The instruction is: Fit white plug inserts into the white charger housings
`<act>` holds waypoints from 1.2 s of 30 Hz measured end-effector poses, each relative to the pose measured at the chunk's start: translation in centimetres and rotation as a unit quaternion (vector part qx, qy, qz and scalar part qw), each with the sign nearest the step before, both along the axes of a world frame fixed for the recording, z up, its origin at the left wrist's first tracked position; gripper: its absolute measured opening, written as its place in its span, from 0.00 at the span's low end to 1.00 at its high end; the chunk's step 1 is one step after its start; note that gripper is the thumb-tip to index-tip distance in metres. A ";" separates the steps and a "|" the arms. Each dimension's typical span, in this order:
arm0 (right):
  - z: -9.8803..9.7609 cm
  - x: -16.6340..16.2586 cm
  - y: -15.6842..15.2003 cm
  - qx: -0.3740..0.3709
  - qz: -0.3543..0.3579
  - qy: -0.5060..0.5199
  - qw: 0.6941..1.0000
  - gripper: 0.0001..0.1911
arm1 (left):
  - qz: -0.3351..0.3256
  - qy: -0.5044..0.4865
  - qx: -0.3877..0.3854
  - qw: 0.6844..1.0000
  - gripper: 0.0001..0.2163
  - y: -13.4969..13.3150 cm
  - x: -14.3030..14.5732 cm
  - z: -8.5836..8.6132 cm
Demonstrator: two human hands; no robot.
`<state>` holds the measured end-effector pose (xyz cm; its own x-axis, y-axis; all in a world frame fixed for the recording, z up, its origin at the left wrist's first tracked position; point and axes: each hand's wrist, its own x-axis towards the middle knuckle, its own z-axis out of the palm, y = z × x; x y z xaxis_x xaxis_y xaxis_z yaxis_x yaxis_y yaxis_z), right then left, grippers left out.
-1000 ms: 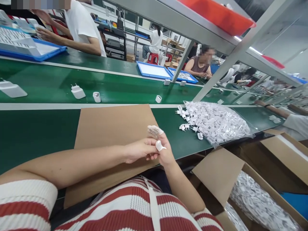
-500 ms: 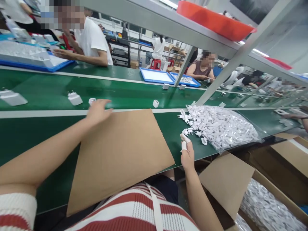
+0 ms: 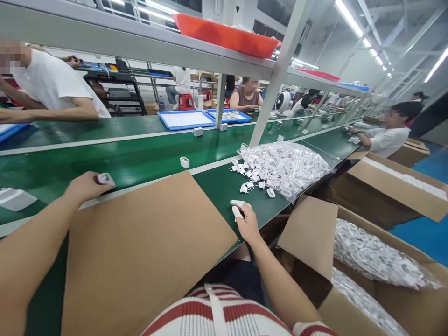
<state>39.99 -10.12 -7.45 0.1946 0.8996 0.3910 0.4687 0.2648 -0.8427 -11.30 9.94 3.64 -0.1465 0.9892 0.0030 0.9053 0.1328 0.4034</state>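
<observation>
My left hand [image 3: 86, 187] is at the near edge of the green conveyor belt, its fingers closed on a white plastic charger casing [image 3: 106, 179] with an open end. Below it lies a flat brown cardboard sheet [image 3: 147, 247]. My right hand [image 3: 248, 221] hovers over the table edge, right of the cardboard, with white covers on thumb and forefinger. Those two fingers are slightly apart with nothing visible between them. Just beyond it are loose white plug pieces [image 3: 248, 186], spilling from a clear plastic bag [image 3: 297, 170] full of the same pieces.
Another white casing [image 3: 184, 162] and a white charger [image 3: 16, 199] lie on the belt. Open cartons [image 3: 310, 233] with bagged pieces stand at the lower right. A metal post [image 3: 276, 79] and a shelf with a red tray [image 3: 224, 37] rise ahead. Co-workers sit across and to the right.
My left hand has closed on a casing on the belt. The view has swung to the right. My right hand keeps much the same pose near the loose plug pieces.
</observation>
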 end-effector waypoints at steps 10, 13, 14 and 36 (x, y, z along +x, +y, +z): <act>0.1 0.2 -0.3 -0.013 -0.007 -0.010 1.000 0.16 | -0.059 -0.107 0.036 0.992 0.29 3.6 13.8 -3.1; 0.3 0.2 -0.2 -0.011 0.000 -0.011 1.000 0.15 | -0.071 -0.110 0.035 0.991 0.32 4.5 16.7 -3.2; 0.4 0.2 -0.2 -0.010 0.000 -0.010 1.000 0.15 | -0.076 -0.106 0.036 0.991 0.34 4.7 17.4 -3.1; 3.5 6.7 7.1 -0.151 -0.118 -0.320 0.928 0.22 | -0.189 0.128 -0.054 0.972 0.35 -10.5 14.9 -0.1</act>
<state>46.65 -3.00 -3.97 0.2143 0.9490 0.2313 0.9140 -0.1113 -0.3901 3.62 -0.51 3.50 0.2200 0.9687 -0.1150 0.9665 -0.2005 0.1601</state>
